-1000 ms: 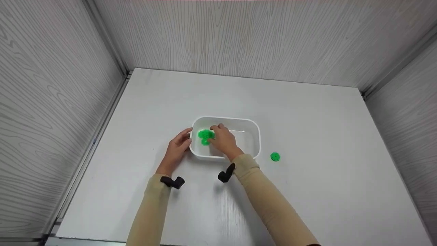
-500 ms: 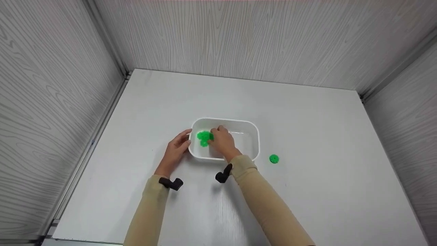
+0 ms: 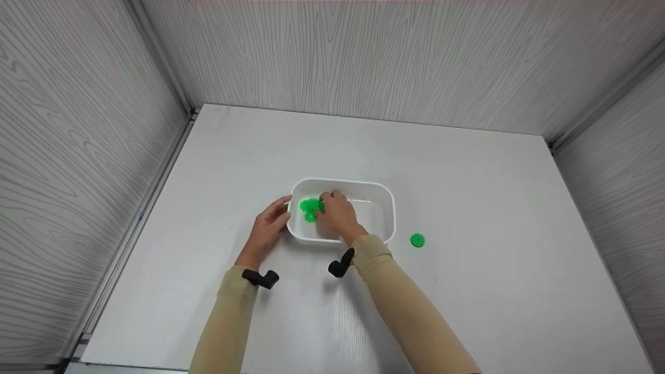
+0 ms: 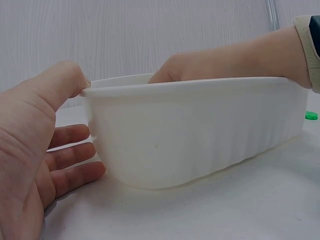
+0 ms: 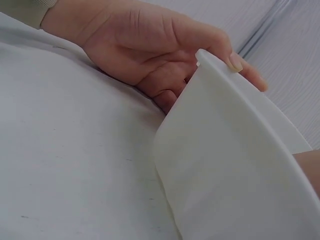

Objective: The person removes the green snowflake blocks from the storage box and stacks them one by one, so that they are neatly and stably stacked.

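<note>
A white plastic tub point(image 3: 370, 218) stands on the table, with several small green scalloped discs point(image 3: 310, 217) at the left end of its floor. My left hand point(image 3: 266, 228) holds that end from outside; in the left wrist view its thumb point(image 4: 70, 80) hooks on the rim while the other fingers lie along the outer wall. Reaching over the near rim, my right hand point(image 3: 340, 214) pinches at a green disc on the right side of the cluster, its fingertips partly hiding it. The tub's wall hides the discs from both wrist views.
One more green disc point(image 3: 417, 240) lies flat on the white table point(image 3: 493, 249), just right of the tub. Pale wood-grain panels point(image 3: 363, 57) enclose the table at the back and both sides. Each wrist wears a small black camera mount point(image 3: 341, 263).
Hardly anything differs. Both hands keep their places at the tub, and the right fingers stay at the green discs with only slight movement. The whole view has shifted a little.
</note>
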{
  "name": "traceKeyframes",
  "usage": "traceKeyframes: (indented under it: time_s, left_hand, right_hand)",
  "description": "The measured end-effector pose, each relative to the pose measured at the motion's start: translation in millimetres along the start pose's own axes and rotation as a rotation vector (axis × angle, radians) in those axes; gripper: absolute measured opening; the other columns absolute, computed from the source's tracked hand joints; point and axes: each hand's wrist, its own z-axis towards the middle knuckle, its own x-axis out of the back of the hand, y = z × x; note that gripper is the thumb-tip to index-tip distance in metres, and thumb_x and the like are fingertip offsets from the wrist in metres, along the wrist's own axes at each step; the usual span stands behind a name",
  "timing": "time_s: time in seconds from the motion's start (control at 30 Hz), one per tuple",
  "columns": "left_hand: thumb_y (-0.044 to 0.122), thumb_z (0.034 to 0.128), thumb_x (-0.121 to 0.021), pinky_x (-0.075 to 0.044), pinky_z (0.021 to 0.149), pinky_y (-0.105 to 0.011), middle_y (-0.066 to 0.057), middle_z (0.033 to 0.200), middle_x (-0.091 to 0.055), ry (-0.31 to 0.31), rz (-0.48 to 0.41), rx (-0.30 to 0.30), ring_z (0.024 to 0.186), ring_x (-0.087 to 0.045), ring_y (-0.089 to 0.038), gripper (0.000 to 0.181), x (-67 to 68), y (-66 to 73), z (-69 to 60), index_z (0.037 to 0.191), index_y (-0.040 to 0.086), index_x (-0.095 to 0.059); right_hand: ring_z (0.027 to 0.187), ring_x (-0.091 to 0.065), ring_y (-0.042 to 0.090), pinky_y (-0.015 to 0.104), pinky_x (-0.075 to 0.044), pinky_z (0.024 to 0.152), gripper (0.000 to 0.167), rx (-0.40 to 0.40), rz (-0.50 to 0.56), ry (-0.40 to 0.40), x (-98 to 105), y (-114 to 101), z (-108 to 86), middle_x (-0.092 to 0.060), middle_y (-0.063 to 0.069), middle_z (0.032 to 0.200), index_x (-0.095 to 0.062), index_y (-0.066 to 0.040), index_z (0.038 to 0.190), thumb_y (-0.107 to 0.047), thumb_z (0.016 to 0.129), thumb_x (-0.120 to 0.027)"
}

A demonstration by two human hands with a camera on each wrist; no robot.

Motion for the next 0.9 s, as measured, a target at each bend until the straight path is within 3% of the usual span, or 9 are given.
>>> traceKeyframes:
  time_s: [0.23, 0.37, 0.9]
  left_hand:
    - [0.01, 0.0955, -0.052, -0.048, 0.088, -0.04, -0.026, 0.132, -0.045, -0.005, -0.016, -0.018, 0.118, -0.047, -0.039, 0.044, 0.7, -1.9, -0.1, 0.139, 0.007, -0.043]
    - [0.011, 0.0953, -0.053, -0.047, 0.089, -0.043, -0.027, 0.131, -0.045, -0.006, -0.017, -0.027, 0.118, -0.047, -0.04, 0.045, 1.0, -3.0, -0.2, 0.138, 0.006, -0.043]
    - [0.015, 0.0953, -0.054, -0.051, 0.08, -0.029, -0.026, 0.132, -0.045, -0.007, -0.011, -0.007, 0.117, -0.047, -0.042, 0.047, 1.7, -3.2, 1.3, 0.14, 0.007, -0.042]
  right_hand:
    - [0.096, -0.051, 0.023, 0.037, -0.045, 0.084, 0.036, 0.016, 0.038, 0.061, 5, -1, -1.4, -0.052, 0.009, 0.11, -0.057, -0.008, 0.116, -0.031, 0.089, -0.063]
    - [0.094, -0.051, 0.021, 0.036, -0.045, 0.082, 0.037, 0.021, 0.069, 0.082, 8, -1, -2.6, -0.053, 0.008, 0.109, -0.058, -0.008, 0.116, -0.032, 0.089, -0.063]
    - [0.099, -0.055, 0.019, 0.034, -0.047, 0.079, 0.038, 0.081, 0.16, 0.146, 17, -2, -18.9, -0.053, 0.006, 0.109, -0.055, -0.011, 0.12, -0.031, 0.089, -0.063]
